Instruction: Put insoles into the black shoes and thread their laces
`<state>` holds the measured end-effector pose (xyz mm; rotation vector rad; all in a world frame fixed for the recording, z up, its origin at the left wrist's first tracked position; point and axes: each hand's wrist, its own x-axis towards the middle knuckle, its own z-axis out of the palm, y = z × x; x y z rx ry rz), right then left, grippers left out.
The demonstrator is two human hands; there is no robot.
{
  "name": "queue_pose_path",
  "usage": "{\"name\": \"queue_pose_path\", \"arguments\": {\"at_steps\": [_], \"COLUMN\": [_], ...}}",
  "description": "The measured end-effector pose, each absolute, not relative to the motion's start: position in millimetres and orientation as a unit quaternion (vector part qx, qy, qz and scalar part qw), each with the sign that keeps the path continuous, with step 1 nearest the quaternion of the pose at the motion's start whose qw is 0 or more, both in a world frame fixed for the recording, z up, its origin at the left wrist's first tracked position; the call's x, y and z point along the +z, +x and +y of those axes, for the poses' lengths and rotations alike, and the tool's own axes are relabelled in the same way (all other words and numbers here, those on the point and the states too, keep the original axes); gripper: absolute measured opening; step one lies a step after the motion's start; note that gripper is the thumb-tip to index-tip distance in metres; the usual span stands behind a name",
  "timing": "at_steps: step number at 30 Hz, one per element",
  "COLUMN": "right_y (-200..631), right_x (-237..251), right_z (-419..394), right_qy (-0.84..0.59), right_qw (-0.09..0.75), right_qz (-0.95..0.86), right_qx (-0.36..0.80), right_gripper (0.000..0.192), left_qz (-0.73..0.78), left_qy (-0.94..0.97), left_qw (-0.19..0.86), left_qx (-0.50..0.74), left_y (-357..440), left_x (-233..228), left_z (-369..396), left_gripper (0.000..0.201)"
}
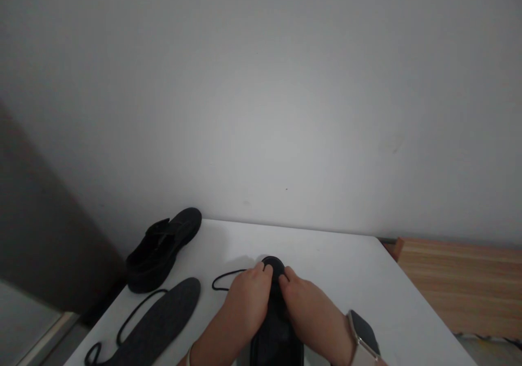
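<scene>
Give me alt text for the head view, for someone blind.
A person's left hand and right hand hold what looks like a black shoe on a white table; a watch circles the right wrist. To the left lie a gray insole and another black shoe.

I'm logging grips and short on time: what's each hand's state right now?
Left hand: closed, holding the far end of the long, round-ended black shoe from its left side.
Right hand: closed, holding that same end from the right.
</scene>
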<state>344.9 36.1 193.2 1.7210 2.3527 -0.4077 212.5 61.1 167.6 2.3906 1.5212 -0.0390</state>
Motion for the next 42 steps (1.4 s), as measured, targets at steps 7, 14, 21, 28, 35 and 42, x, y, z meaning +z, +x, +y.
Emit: {"name": "queue_pose_path", "arguments": {"at_steps": [7, 14, 21, 28, 35, 42], "right_y": [347.1, 338.3, 340.7, 340.1, 340.5, 334.6], "right_x": [186.4, 177.0, 155.1, 163.4, 161.9, 163.9], "right_z": [38.4, 40.4, 41.1, 25.1, 19.2, 17.5], "right_qy": [0.584, 0.587, 0.601, 0.454, 0.470, 0.413], "right_qw": [0.078, 0.000, -0.138, -0.520, -0.617, -0.642], "right_qz": [0.798, 0.804, 0.773, 0.615, 0.540, 0.482], "right_qx": [-0.123, -0.091, -0.151, -0.383, -0.327, -0.429], "right_gripper": [0.048, 0.038, 0.019, 0.012, 0.012, 0.014], "left_qz": [0.530, 0.526, 0.527, 0.450, 0.432, 0.420], "left_qy": [0.835, 0.839, 0.818, 0.743, 0.736, 0.723], "left_qw": [0.146, 0.124, 0.152, 0.249, 0.232, 0.232], "left_qx": [0.007, 0.065, 0.176, 0.428, 0.466, 0.497], "left_y": [211.0, 210.7, 202.5, 190.1, 194.1, 194.4], "left_x": [161.5, 160.2, 168.3, 184.2, 187.6, 182.4], "left_z": [62.1, 57.9, 52.7, 38.4, 30.2, 27.7], "left_gripper": [0.033, 0.036, 0.026, 0.017, 0.013, 0.014]}}
